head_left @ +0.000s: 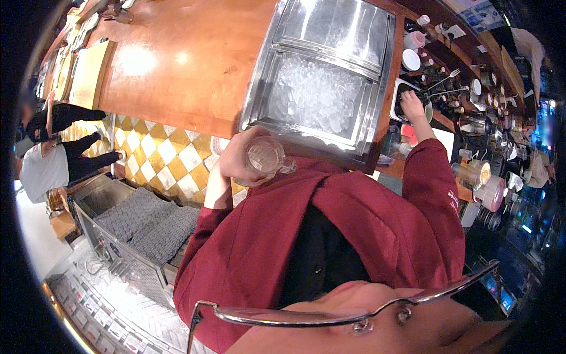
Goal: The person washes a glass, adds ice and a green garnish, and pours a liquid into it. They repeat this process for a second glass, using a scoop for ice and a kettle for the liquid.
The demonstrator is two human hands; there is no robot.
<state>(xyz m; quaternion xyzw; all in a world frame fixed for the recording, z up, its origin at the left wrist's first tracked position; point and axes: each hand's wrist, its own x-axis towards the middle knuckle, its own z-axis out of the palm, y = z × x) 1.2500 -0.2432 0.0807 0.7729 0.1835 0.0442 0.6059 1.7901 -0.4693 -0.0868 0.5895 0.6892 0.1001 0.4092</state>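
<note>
My left hand (236, 156) is wrapped round a clear glass mug (265, 154) and holds it in front of my chest. The mug's open top faces up and its handle points right. Just beyond it, a metal ice bin (369, 112) set in the counter is filled with ice cubes (315, 91). Off to the right, my right hand (412, 107) is lowered to a white-rimmed tray (396, 101) with dark contents. Its fingers are curled down around something dark that I cannot make out. Long-handled bar utensils (445, 82) lean beside that hand.
A metal lid (333, 29) covers the bin's far part. The wooden counter (188, 71) runs to the left. Bottles, cups and jars crowd the right-hand shelf. At lower left stands a metal cabinet with dark patterned mats (147, 224). Another person (47, 168) is at far left.
</note>
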